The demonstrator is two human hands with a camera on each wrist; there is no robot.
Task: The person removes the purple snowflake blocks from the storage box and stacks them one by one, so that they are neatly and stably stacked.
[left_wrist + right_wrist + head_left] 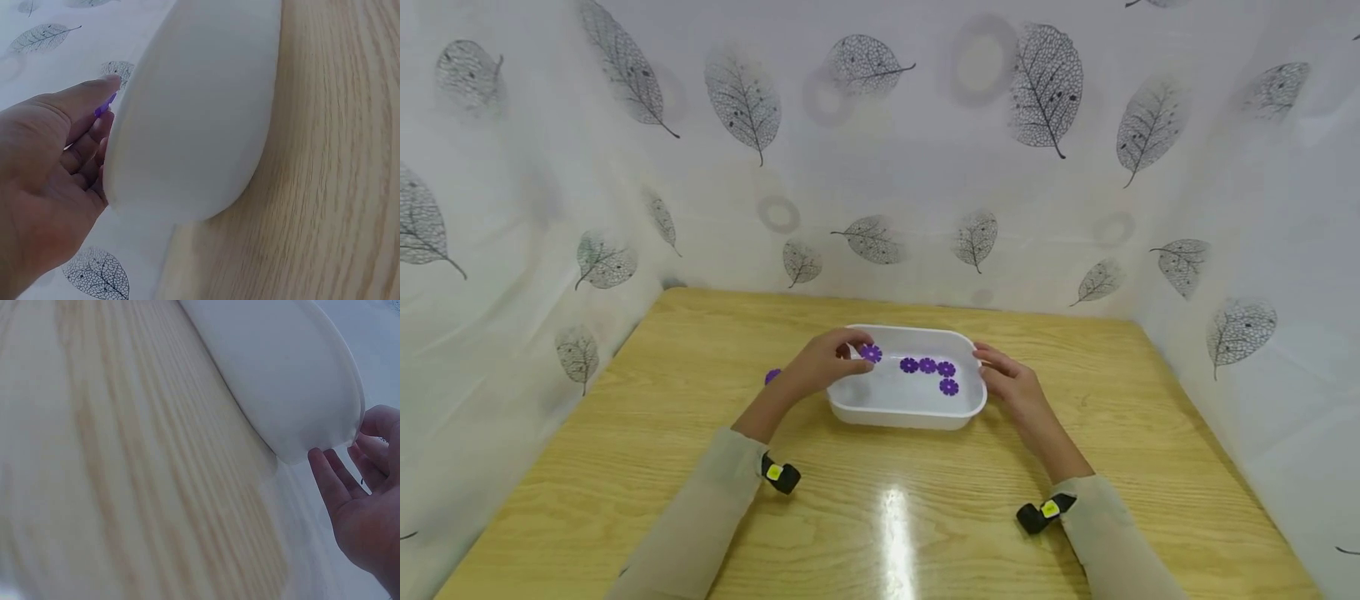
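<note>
A white oblong plastic tub (895, 419) stands on the table, with several purple flower-shaped pieces (928, 366) lying on its bottom. Over the tub's left end, my left hand (825, 363) pinches another purple flower-shaped piece (871, 353) between thumb and fingers. In the left wrist view, only an edge of this piece (105, 106) shows between the fingertips. My right hand (1017, 392) holds the tub's right end by the rim. Its fingertips (317, 455) touch the outer wall in the right wrist view.
One more purple piece (772, 377) lies on the wooden table (842, 500) left of the tub, partly hidden by my left forearm. Pale sheets with a leaf print (895, 183) hang behind the table and at both sides.
</note>
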